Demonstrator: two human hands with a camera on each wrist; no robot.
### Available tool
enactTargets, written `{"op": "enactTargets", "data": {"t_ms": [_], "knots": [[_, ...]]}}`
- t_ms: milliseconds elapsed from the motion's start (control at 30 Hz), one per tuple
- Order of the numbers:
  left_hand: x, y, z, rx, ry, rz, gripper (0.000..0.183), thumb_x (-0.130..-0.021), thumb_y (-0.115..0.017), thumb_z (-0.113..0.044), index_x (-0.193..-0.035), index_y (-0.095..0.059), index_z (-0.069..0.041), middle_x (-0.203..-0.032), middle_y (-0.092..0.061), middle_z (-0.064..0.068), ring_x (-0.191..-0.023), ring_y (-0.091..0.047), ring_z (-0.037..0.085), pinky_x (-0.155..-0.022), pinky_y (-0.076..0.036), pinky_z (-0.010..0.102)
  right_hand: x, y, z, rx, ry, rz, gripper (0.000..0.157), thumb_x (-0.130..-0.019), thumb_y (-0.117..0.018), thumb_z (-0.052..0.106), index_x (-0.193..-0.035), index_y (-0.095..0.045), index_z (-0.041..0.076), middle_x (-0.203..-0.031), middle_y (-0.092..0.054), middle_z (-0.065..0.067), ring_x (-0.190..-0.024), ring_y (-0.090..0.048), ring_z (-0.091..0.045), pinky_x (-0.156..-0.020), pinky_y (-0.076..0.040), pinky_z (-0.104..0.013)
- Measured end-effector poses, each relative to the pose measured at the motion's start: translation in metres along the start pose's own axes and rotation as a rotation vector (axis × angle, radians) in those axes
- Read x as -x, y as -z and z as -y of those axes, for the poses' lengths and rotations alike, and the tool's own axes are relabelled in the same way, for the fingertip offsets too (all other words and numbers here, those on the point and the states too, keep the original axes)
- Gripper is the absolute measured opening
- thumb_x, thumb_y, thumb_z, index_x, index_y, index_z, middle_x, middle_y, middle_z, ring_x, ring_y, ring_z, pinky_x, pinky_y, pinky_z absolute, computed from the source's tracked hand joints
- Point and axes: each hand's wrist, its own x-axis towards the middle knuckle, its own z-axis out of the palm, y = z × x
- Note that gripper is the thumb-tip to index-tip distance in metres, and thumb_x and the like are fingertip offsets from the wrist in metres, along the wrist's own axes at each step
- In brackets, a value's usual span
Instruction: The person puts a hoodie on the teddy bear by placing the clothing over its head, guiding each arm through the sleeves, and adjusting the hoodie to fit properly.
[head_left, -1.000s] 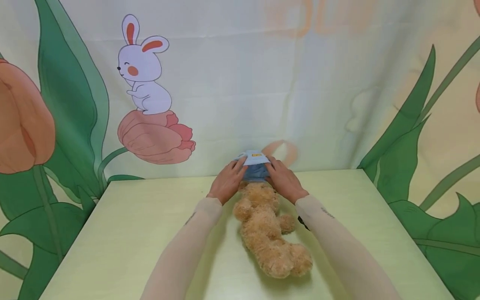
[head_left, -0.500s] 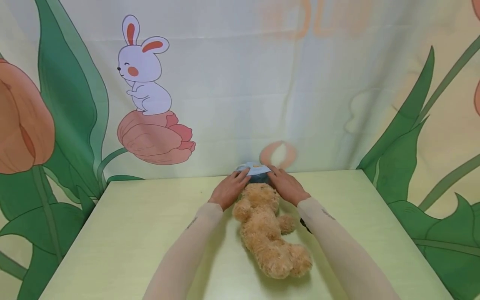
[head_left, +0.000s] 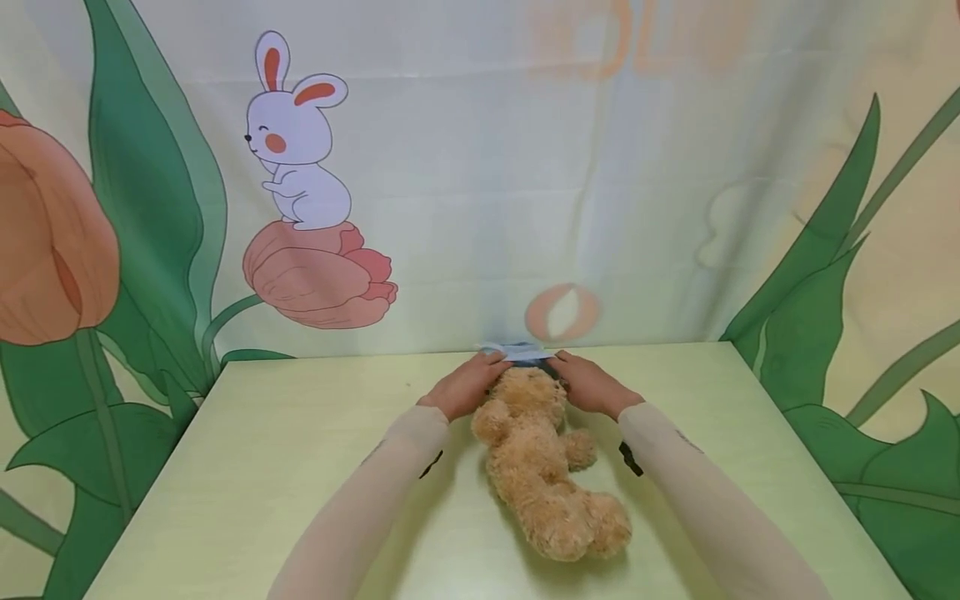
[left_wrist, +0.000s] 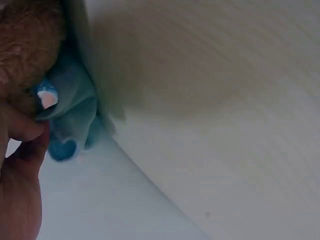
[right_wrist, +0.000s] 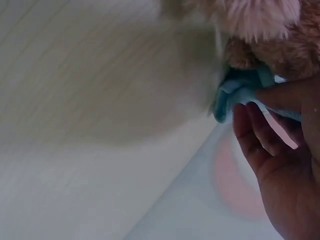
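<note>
A fluffy tan teddy bear (head_left: 528,450) lies on its back on the table, head toward the rear edge. At the top of its head is a small blue cloth garment (head_left: 521,352) with a paler band, bunched up. From the left side my left hand (head_left: 467,385) pinches the cloth; in the left wrist view its thumb and finger meet on a fold of the garment (left_wrist: 75,105). Opposite, my right hand (head_left: 596,385) pinches the other side, thumb against fingertips at the cloth (right_wrist: 240,92) beside the bear's fur. The bear's face is partly hidden.
The pale yellow-green table (head_left: 315,467) ends against a hanging fabric backdrop (head_left: 450,167) printed with a rabbit, tulips and green leaves. The garment sits right at that rear edge. Dark straps show beneath both sleeves.
The garment has come down lower over the top of the bear's head and looks more bunched. Both hands have lowered with it, and the right hand has shifted slightly outward.
</note>
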Motion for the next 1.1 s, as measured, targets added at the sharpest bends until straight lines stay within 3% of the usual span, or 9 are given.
{"op": "enactTargets", "data": {"t_ms": [167, 333, 467, 567, 733, 833, 933, 1100], "knots": [[0.006, 0.011, 0.0, 0.262, 0.034, 0.076, 0.047, -0.102, -0.044, -0.015, -0.148, -0.043, -0.01, -0.153, -0.041, 0.014, -0.142, -0.04, 0.032, -0.115, -0.035, 0.046, 0.01, 0.01, 0.002, -0.13, -0.061, 0.15, 0.07, -0.093, -0.056, 0.002, -0.156, -0.027, 0.013, -0.16, -0.028, -0.015, -0.137, -0.045, -0.035, -0.103, -0.045, -0.05], [0.009, 0.015, -0.001, 0.401, 0.102, 0.11, 0.067, -0.097, -0.047, -0.052, -0.151, -0.039, -0.014, -0.156, -0.04, 0.008, -0.144, -0.037, 0.029, -0.116, -0.033, 0.048, 0.019, 0.016, 0.004, -0.23, -0.087, 0.206, 0.074, -0.094, -0.061, 0.023, -0.157, -0.023, 0.015, -0.161, -0.026, -0.013, -0.141, -0.039, -0.035, -0.108, -0.039, -0.055], [0.009, 0.016, -0.003, 0.38, 0.108, 0.117, 0.081, -0.089, -0.057, -0.065, -0.152, -0.038, -0.016, -0.155, -0.041, 0.006, -0.144, -0.038, 0.027, -0.116, -0.034, 0.046, 0.024, 0.018, 0.006, -0.28, -0.088, 0.212, 0.076, -0.095, -0.059, 0.035, -0.158, -0.021, 0.016, -0.163, -0.022, -0.012, -0.145, -0.033, -0.035, -0.112, -0.034, -0.057], [0.01, 0.017, -0.002, 0.365, 0.096, 0.118, 0.081, -0.087, -0.061, -0.064, -0.15, -0.041, -0.018, -0.154, -0.043, 0.005, -0.143, -0.04, 0.027, -0.114, -0.036, 0.045, 0.026, 0.018, 0.007, -0.283, -0.066, 0.191, 0.075, -0.095, -0.057, 0.042, -0.157, -0.023, 0.018, -0.162, -0.026, -0.011, -0.144, -0.035, -0.034, -0.112, -0.034, -0.056], [0.014, 0.02, -0.002, 0.271, 0.049, 0.081, 0.07, -0.089, -0.063, -0.056, -0.144, -0.05, -0.015, -0.149, -0.048, 0.007, -0.142, -0.037, 0.032, -0.115, -0.033, 0.05, 0.03, 0.015, 0.01, -0.265, -0.035, 0.146, 0.07, -0.096, -0.054, 0.05, -0.155, -0.031, 0.018, -0.153, -0.041, -0.008, -0.138, -0.045, -0.031, -0.108, -0.039, -0.053], [0.015, 0.024, -0.003, 0.185, -0.012, 0.037, 0.058, -0.09, -0.066, -0.048, -0.135, -0.059, -0.012, -0.141, -0.056, 0.01, -0.135, -0.044, 0.034, -0.113, -0.034, 0.049, 0.03, 0.012, 0.013, -0.231, -0.005, 0.106, 0.061, -0.098, -0.053, 0.047, -0.149, -0.041, 0.015, -0.134, -0.055, -0.007, -0.119, -0.057, -0.027, -0.097, -0.046, -0.048], [0.017, 0.027, -0.002, 0.136, -0.039, 0.027, 0.049, -0.089, -0.07, -0.04, -0.127, -0.064, -0.009, -0.133, -0.059, 0.012, -0.125, -0.051, 0.033, -0.109, -0.038, 0.046, 0.028, 0.01, 0.018, -0.17, 0.023, 0.063, 0.058, -0.1, -0.053, 0.044, -0.146, -0.045, 0.011, -0.12, -0.06, -0.007, -0.104, -0.06, -0.023, -0.088, -0.047, -0.044], [0.021, 0.03, -0.001, 0.096, -0.007, 0.04, 0.037, -0.089, -0.072, -0.031, -0.118, -0.069, -0.009, -0.129, -0.06, 0.011, -0.121, -0.055, 0.03, -0.107, -0.042, 0.043, 0.023, 0.008, 0.028, -0.086, 0.029, -0.019, 0.06, -0.099, -0.054, 0.045, -0.145, -0.047, 0.008, -0.131, -0.059, -0.011, -0.117, -0.059, -0.029, -0.097, -0.048, -0.048]]}}
